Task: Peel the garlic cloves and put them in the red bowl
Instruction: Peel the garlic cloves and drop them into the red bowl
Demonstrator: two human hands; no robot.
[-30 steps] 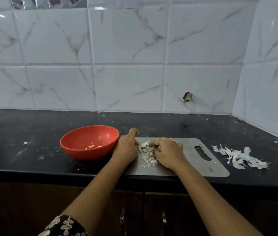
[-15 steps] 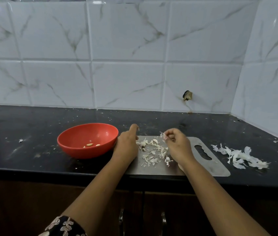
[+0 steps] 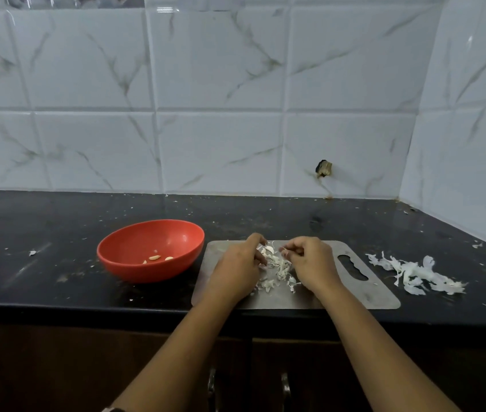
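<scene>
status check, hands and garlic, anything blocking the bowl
Left hand in garlic pile on board, grip unclear; right hand pinches a white bit. Few peeled cloves in red bowl. Nothing between board and bowl.

Red bowl [image 3: 146, 272], black countertop [image 3: 57, 221], white grey-veined tiles [image 3: 220, 69], grey board [image 3: 354, 295], perhaps 3 pale cloves [image 3: 154, 257]

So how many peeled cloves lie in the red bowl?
3, in the red bowl: left clove, middle clove, right clove. A pale speck behind may be another.
</scene>
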